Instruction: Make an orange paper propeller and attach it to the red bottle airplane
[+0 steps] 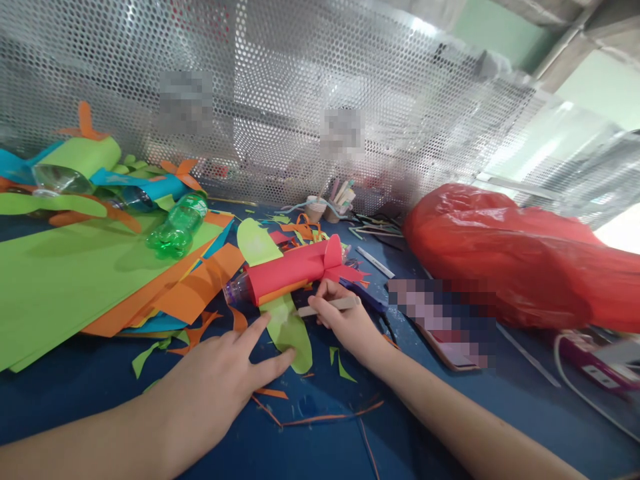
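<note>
A toy plane made from a plastic bottle wrapped in red paper [290,268] lies on the blue table, its clear neck pointing left. Light green paper wings [289,337] stick out from both sides of it, and an orange strip runs along the near side. My left hand [220,367] has its fingers spread, with index fingertip and thumb resting on the near wing. In my right hand [345,317] is a pale marker [327,307], pinched in the fingers, its tip at the edge of that wing close to the body.
Green and orange paper sheets [65,280] are stacked at left, with a green bottle [179,225] on top. Other bottle planes [85,160] lie behind. Paper scraps litter the middle. A phone [440,327], a white marker [375,262] and a red plastic bag [500,253] are at right.
</note>
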The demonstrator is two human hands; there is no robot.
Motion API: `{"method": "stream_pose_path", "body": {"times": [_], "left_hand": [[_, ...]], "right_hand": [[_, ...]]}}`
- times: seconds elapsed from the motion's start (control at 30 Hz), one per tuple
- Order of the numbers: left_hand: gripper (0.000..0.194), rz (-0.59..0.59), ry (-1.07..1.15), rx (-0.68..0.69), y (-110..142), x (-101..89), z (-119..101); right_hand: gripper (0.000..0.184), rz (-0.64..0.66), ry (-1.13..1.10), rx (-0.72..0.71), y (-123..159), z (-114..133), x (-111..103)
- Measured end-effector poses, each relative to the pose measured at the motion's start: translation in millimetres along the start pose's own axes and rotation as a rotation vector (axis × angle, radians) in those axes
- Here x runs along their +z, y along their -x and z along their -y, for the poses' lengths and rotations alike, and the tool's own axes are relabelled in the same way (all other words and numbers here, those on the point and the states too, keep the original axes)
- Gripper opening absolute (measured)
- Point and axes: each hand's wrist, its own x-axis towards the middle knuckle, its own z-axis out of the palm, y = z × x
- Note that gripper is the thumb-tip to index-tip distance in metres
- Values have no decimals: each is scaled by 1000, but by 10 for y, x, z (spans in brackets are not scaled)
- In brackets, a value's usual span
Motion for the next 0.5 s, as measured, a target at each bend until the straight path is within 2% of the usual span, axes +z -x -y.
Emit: {"method": "stream_pose_path", "body": {"times": [0.5], "left_hand": [[86, 8, -9, 4, -4, -1, 8]], "right_hand": [[22, 8, 3, -15, -14, -18, 4]]}}
